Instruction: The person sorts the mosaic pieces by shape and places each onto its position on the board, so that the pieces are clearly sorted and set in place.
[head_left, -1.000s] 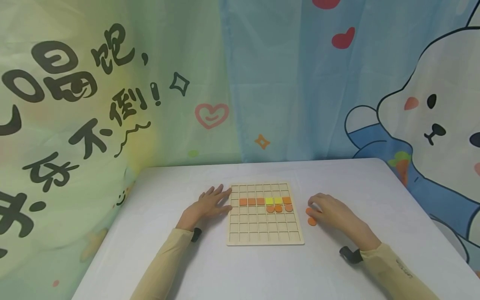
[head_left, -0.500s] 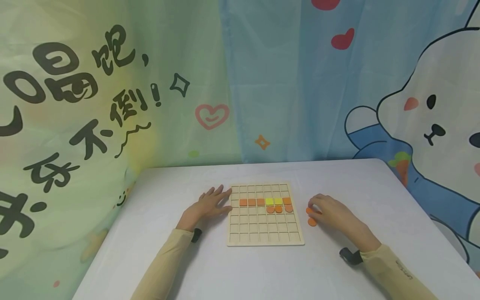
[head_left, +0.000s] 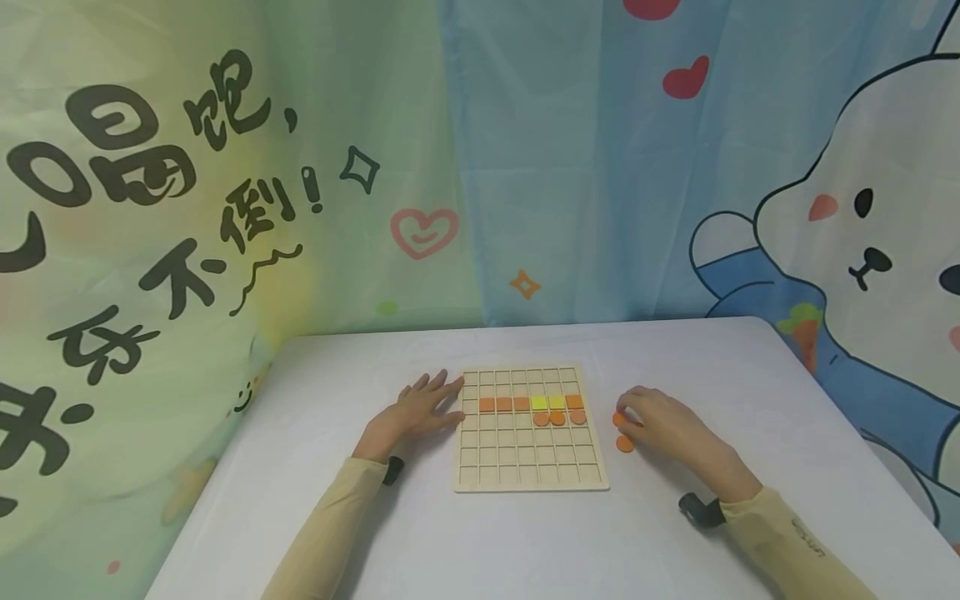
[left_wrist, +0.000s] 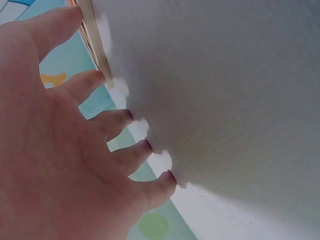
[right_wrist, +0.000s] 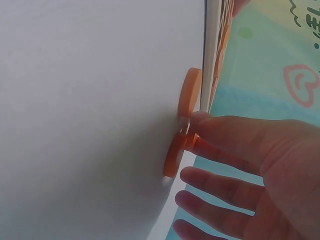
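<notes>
A wooden grid board lies on the white table. A row of orange tiles and yellow tiles crosses it, with several round orange discs just below at the right. My left hand rests at the board's left edge, fingers spread; in the left wrist view thumb and index fingertip touch the board's side. Right of the board, my right hand pinches a small orange disc between thumb and index finger, partly hidden by them. Another orange disc lies beside the thumb.
The white tabletop reaches beyond both hands. Behind it hangs a printed curtain with a cartoon animal on the right. Black wrist devices sit at both sleeve cuffs.
</notes>
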